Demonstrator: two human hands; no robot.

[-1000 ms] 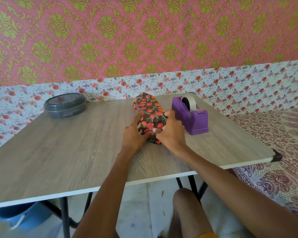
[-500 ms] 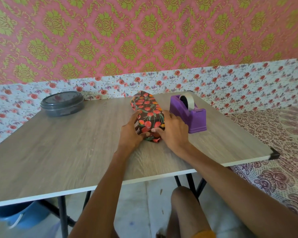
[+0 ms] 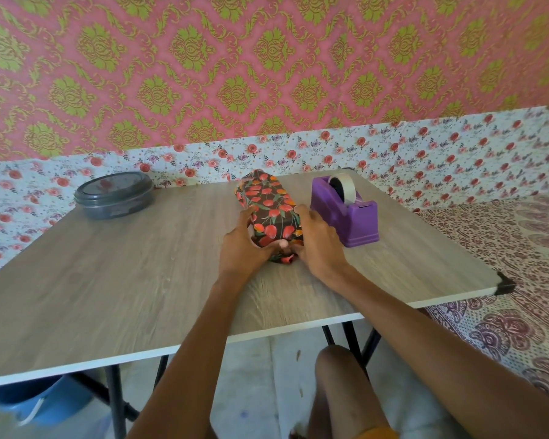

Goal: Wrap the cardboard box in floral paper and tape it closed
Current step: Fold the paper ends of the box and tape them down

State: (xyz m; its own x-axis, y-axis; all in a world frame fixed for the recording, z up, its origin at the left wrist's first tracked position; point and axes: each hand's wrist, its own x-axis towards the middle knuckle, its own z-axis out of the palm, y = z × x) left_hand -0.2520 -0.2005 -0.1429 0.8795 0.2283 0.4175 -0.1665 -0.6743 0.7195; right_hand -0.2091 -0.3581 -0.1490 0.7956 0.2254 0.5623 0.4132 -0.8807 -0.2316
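Note:
The box wrapped in dark floral paper (image 3: 267,201) lies lengthwise on the wooden table (image 3: 140,280), its long axis pointing away from me. My left hand (image 3: 240,248) presses the near left side of the wrapped box. My right hand (image 3: 319,245) grips its near right side, fingers folding the paper over the near end. The paper flap at the near end is partly hidden behind both hands. A purple tape dispenser (image 3: 346,213) with a roll of tape stands just right of the box, close to my right hand.
A round grey lidded container (image 3: 114,194) sits at the table's far left. A patterned bedspread (image 3: 504,280) lies right of the table. A blue tub (image 3: 38,403) is on the floor under the table's left edge. My knee (image 3: 339,375) shows below the table's front edge.
Both hands stayed on the near end of the wrapped box, with fingers shifting slightly on the end flap. The view drifted a little; the box and dispenser have not moved.

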